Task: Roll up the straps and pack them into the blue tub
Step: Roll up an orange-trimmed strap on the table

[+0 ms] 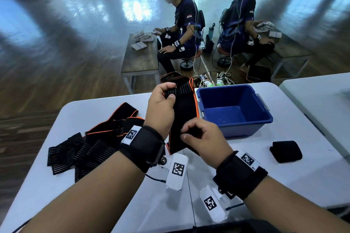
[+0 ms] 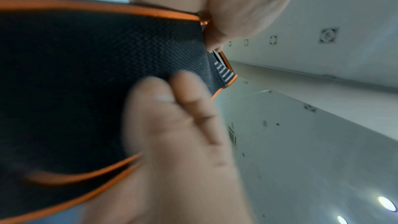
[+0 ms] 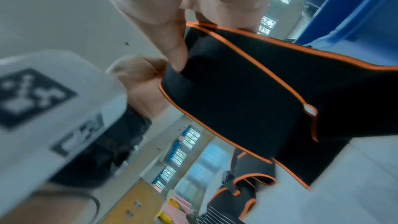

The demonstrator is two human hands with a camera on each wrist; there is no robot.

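A black strap with orange edging (image 1: pixel 184 111) is held up over the white table (image 1: pixel 284 185), stretched between both hands. My left hand (image 1: pixel 162 104) grips its far, ribbed end; the left wrist view shows the strap (image 2: pixel 96 77) pinched between thumb and fingers. My right hand (image 1: pixel 200 138) pinches the near end, and the right wrist view shows the thumb pressing the strap (image 3: pixel 247 94). The blue tub (image 1: pixel 234 109) stands just right of the strap and holds nothing. More black straps (image 1: pixel 91 142) lie unrolled on the left.
A rolled black strap (image 1: pixel 286 151) lies on the table at the right. A second white table (image 1: pixel 318 100) adjoins at the far right. Beyond the table edge a person sits at a low bench beside a mirror, with cables on the floor.
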